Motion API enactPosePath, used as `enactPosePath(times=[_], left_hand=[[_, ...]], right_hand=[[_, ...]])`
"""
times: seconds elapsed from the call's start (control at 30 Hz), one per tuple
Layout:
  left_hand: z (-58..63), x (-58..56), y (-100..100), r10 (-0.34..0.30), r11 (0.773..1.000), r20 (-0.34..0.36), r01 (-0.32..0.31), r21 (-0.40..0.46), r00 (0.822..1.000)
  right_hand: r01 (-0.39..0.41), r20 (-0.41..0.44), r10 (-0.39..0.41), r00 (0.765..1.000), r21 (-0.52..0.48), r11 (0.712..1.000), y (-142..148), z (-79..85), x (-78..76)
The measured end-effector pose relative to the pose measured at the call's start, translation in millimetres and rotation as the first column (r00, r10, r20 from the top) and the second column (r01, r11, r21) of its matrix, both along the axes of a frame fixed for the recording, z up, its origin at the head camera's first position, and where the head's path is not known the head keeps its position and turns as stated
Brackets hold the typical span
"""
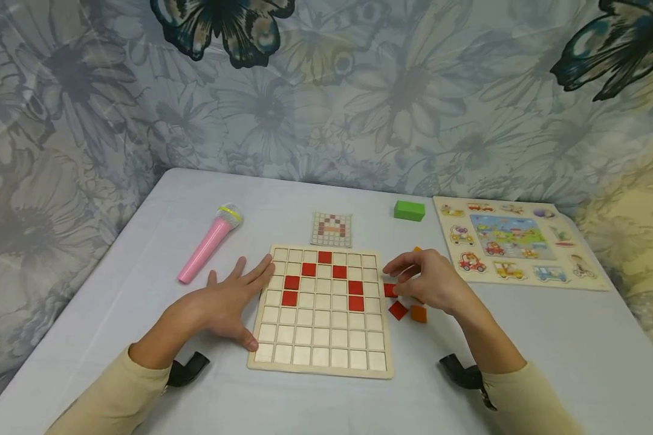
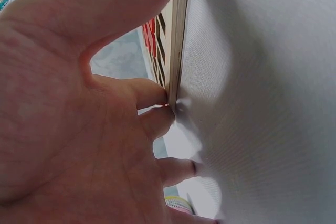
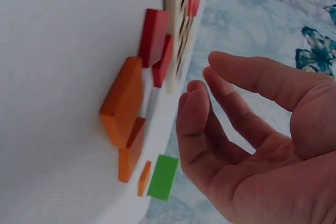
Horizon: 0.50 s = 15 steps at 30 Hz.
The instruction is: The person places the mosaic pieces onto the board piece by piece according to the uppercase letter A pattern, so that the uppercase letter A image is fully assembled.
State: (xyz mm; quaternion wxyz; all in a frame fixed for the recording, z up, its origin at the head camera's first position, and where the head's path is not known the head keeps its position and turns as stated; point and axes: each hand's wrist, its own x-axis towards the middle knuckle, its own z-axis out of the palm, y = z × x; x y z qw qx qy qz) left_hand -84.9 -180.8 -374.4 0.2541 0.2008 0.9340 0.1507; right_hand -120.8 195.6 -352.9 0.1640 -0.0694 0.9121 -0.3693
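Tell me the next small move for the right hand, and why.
I'd probably pinch one of the loose red tiles beside the grid board: the right hand is close to them and appears to hold nothing, and the board's three rows nearest the person have no tiles.

The white tabletop point(image 1: 141, 241) bears a grid board point(image 1: 322, 335), loose tiles point(image 1: 398, 310), pink microphone point(image 1: 207, 249), card point(image 1: 332, 230), green block point(image 1: 409, 211) near the far edge and puzzle point(image 1: 514, 238) toward the far-right corner.
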Motion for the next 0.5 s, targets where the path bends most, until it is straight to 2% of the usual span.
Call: enactPosePath(times=[0.2, 0.5], left_hand=[[0.1, 2.4, -2, 0.004, 1.000, -0.010, -0.004, 0.002, 1.000], [-0.8, 0.7, -1, -0.005, 1.000, -0.001, 0.005, 0.030, 1.000]], right_hand=[[-0.020, -0.003, 0.020, 1.000, -0.014, 1.000, 1, -9.6, -2.8], [-0.014, 0.028, 0.013, 1.000, 0.026, 1.000, -1, -15.5, -1.1]])
